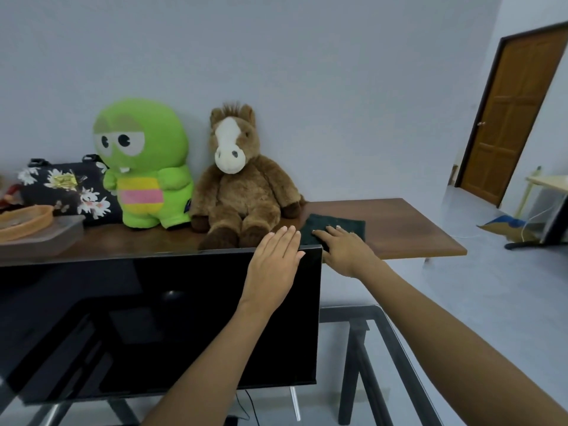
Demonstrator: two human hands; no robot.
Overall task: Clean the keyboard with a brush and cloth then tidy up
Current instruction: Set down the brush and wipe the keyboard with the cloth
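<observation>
A dark green cloth [344, 225] lies flat on the brown wooden shelf [408, 229], just right of a brown plush horse. My right hand [344, 247] rests on the cloth's near left part with its fingers spread and straight. My left hand [276, 256] hovers flat, fingers together, at the top right corner of the black monitor [153, 318], beside the cloth. It holds nothing. No keyboard or brush is in view.
A green plush toy [144, 167] and the brown plush horse [242, 182] sit on the shelf against the wall. A floral bag [67, 189] and an orange tray [24, 221] stand at the left. A glass table [368, 348] is below, a wooden door [510, 118] at right.
</observation>
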